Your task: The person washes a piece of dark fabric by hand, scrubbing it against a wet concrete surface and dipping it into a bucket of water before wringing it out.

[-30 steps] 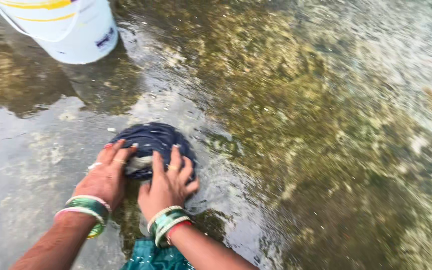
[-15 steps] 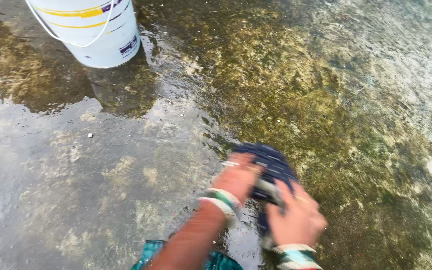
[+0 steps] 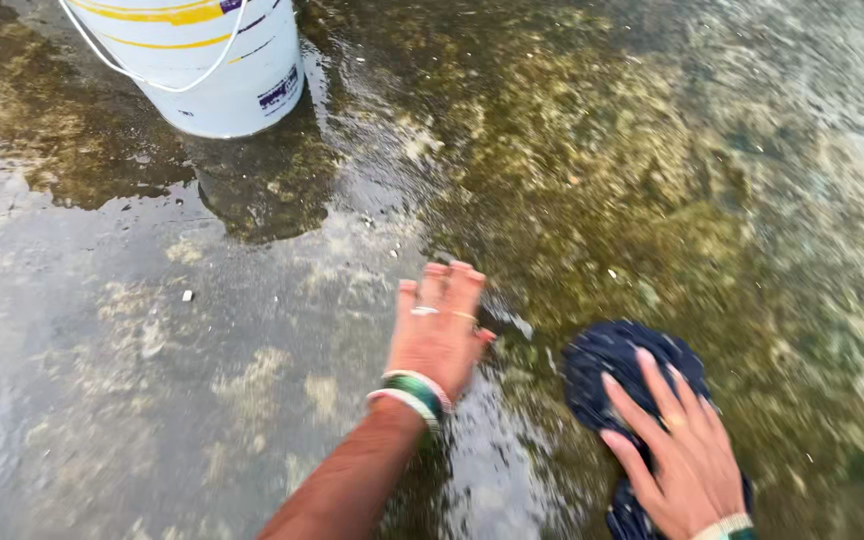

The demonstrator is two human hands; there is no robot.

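So, dark blue cloth bunched on wet mossy concrete floor, lower end cut off by frame edge | right hand flat on it, fingers spread | left hand now off it, open, holding nothing | white bucket top cropped, well apart

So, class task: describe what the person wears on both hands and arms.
Left hand: green and white bangles at the wrist, rings on two fingers, pink-painted nails, forearm unsleeved. Right hand: one ring, pink nails, pale and green bangles just visible at the frame edge.
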